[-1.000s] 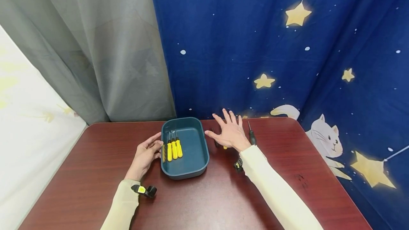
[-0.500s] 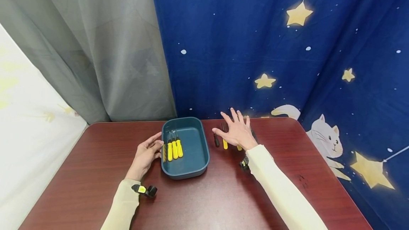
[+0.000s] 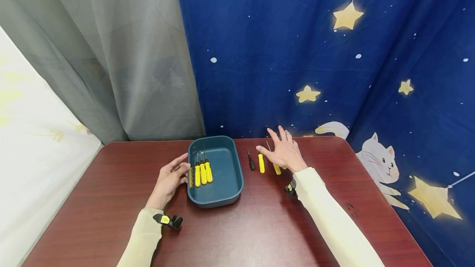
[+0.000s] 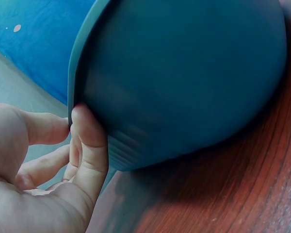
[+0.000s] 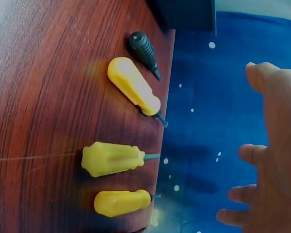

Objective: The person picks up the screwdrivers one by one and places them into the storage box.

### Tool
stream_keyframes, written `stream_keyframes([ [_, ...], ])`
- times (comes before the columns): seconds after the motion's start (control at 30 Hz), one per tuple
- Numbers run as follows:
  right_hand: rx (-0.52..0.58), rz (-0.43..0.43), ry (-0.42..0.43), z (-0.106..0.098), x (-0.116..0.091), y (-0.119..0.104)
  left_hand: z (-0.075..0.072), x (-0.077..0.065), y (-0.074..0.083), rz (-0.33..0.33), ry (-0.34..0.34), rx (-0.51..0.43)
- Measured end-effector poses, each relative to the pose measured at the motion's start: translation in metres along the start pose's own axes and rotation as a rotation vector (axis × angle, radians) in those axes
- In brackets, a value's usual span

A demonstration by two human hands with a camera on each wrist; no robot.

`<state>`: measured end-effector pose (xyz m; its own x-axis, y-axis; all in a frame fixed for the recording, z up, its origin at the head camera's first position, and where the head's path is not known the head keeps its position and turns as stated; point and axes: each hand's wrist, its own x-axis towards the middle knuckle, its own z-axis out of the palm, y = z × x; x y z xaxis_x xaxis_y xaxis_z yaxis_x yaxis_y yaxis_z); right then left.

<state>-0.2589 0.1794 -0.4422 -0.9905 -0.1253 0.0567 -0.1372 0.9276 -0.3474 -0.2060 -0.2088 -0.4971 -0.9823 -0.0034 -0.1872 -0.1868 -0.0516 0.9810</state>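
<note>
At the left side of a dark teal tray, my left hand pinches the rim; the left wrist view shows its fingers on the tray wall. Inside lie three yellow-handled tools with thin metal shafts. My right hand, fingers spread, hovers over a row of screwdrivers on the table and holds nothing. In the right wrist view the row has a short black screwdriver and three yellow-handled screwdrivers. In the head view the hand partly hides the row's right end.
The reddish-brown wooden table ends at a back edge close behind the tray and screwdrivers. Beyond it hang a grey curtain and a blue star-patterned curtain.
My right hand has moved to the right along the row, uncovering the black and yellow-handled screwdrivers nearest the tray. The left hand and the tray have stayed in place.
</note>
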Motion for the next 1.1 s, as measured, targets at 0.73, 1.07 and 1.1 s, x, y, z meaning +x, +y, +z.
stream_keyframes([
  [0.73,0.089,0.145,-0.084,-0.007,0.004,0.035,0.002,-0.002,0.001,0.006,0.005,-0.007],
  [1.07,0.055,0.158,-0.066,-0.004,0.005,0.050,0.001,-0.003,0.002,-0.003,0.001,-0.010],
  [1.1,0.051,0.158,-0.063,-0.003,0.005,0.052,0.001,-0.003,0.002,-0.005,0.001,-0.011],
])
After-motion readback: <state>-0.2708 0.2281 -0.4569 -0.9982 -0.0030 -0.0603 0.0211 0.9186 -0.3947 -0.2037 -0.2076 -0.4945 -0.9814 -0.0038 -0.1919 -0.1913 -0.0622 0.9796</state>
